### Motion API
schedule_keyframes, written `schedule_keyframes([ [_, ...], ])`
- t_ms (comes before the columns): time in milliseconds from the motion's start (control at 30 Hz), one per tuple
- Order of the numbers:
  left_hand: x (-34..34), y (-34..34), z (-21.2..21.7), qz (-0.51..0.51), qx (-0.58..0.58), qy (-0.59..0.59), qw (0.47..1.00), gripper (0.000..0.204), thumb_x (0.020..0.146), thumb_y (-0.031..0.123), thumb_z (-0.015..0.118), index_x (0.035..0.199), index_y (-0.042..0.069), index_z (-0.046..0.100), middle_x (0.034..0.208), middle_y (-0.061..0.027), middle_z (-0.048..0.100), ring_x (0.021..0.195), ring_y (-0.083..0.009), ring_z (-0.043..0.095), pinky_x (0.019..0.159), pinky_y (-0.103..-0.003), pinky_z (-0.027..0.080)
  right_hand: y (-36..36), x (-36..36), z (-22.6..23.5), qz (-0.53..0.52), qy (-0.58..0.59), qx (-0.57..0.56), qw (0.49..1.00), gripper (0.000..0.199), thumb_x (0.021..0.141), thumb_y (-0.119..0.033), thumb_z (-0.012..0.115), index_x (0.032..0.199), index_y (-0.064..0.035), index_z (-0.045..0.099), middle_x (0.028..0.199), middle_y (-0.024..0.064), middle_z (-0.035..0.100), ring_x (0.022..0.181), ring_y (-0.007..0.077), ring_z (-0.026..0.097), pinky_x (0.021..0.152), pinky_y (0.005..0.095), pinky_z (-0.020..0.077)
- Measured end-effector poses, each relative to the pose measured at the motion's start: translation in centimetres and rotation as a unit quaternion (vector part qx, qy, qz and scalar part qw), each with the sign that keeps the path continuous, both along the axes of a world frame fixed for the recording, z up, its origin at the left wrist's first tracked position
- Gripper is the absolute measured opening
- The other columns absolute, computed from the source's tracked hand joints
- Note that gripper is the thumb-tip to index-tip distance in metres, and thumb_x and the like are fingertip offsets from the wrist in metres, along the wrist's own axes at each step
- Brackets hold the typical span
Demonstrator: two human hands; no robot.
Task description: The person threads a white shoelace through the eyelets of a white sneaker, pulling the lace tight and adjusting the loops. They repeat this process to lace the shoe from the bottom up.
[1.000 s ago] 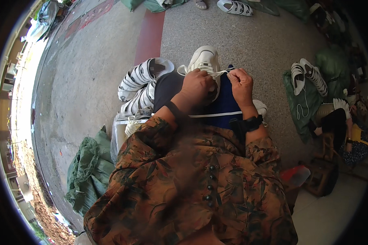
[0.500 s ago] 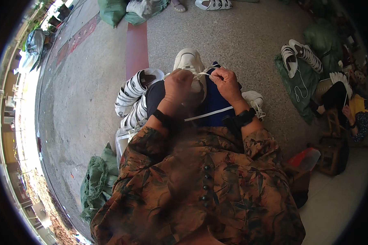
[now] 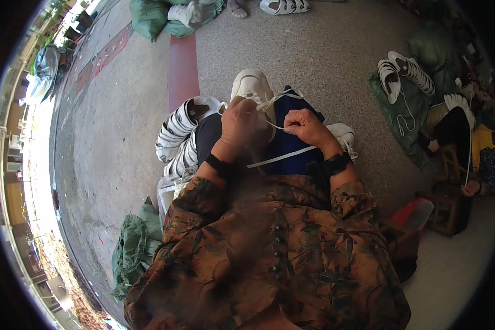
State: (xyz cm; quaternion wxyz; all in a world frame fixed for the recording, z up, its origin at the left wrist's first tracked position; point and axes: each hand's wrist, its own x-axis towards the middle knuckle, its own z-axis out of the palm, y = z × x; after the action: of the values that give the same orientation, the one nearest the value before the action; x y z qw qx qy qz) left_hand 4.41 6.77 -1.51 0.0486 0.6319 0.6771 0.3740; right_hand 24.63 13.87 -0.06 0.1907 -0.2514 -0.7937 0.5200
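Note:
A cream-white sneaker [image 3: 251, 82] sits on my lap, its toe pointing away from me. My left hand [image 3: 240, 122] is closed over its laced front, fingers partly hidden, with a bit of shoelace sticking out at its left side. To the right, my right hand [image 3: 308, 130] pinches one end of the white shoelace [image 3: 273, 125], which runs fairly straight back to the shoe. Another loose stretch of lace curls over the dark blue cloth [image 3: 291, 118] on my lap. A white strap [image 3: 283, 157] crosses that cloth nearer to me.
Stacked white shoes [image 3: 176, 129] stand against my left leg. At my right rests another white shoe [image 3: 342, 135]. Green sacks [image 3: 148, 19] lie ahead, and a green sack [image 3: 132, 242] is at my left. Rightward, shoes [image 3: 390, 82] lie on green sheeting beside a seated person [image 3: 470, 188] handling a lace.
My right hand has moved slightly down and toward me, drawing the lace downward. My left hand has stayed at the shoe. The seated person's hand at the right has moved lower, stretching a lace.

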Motion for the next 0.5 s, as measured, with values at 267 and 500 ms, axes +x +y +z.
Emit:
schedule_keyframes([
  [267,0.5,0.5,1.2,-0.019,-0.072,0.109,0.991,0.012,0.069,0.022,0.063,0.064,0.012,0.066,0.075,-0.0055,0.062,0.073,-0.0225,0.061,0.063,-0.036,0.050,0.3,0.9,-0.1,-0.006,-0.055,-0.074,0.996,0.010,0.075,-0.003,0.063,0.067,-0.0024,0.058,0.061,-0.0041,0.049,0.061,0.0053,0.043,0.058,0.0236,0.0369],
  [500,1.2,0.1,0.8,-0.065,0.023,0.196,0.978,0.006,0.069,0.018,0.065,0.067,0.014,0.061,0.068,-0.0048,0.055,0.066,-0.0253,0.060,0.057,-0.037,0.049,-0.1,0.2,-1.0,-0.095,0.001,-0.038,0.995,0.010,0.075,-0.003,0.062,0.067,-0.0001,0.057,0.058,-0.0022,0.048,0.060,0.0061,0.043,0.056,0.0251,0.0373],
])
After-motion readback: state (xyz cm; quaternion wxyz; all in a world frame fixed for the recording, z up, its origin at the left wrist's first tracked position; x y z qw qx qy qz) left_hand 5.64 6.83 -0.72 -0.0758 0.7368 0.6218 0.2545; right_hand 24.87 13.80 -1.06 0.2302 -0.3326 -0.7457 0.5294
